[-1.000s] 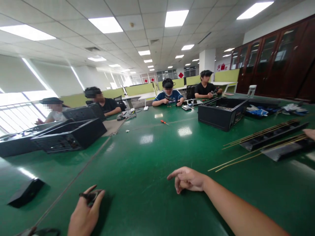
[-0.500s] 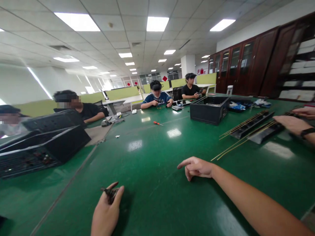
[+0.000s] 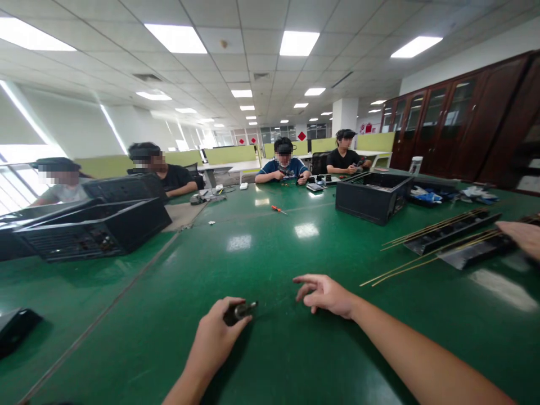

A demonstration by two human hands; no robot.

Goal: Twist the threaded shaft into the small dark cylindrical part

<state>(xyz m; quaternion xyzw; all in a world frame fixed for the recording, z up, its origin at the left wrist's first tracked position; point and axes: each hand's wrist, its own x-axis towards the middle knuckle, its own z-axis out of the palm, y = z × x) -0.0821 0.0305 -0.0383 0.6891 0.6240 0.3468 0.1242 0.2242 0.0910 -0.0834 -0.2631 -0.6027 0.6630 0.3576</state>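
My left hand (image 3: 217,332) is closed around a small dark tool with a metallic tip (image 3: 245,310), which points right between thumb and fingers. Most of the tool is hidden in the hand, so its exact kind does not show. To the right, my right hand (image 3: 324,295) hovers over or rests on the green table (image 3: 270,259), holding nothing, its fingers apart and directed left. A gap of bare tabletop separates the two hands.
Beyond the hands lies an orange screwdriver (image 3: 278,210). Black computer cases stand at left (image 3: 126,230) and right (image 3: 371,199). Thin brass-coloured rods (image 3: 405,264) lie by dark metal channels near another person's hand (image 3: 523,236). Several people sit around the table.
My left hand has moved right and slightly up, turning so the tool's tip points right. My right hand has shifted slightly left, its fingers more spread. The view has swung left.
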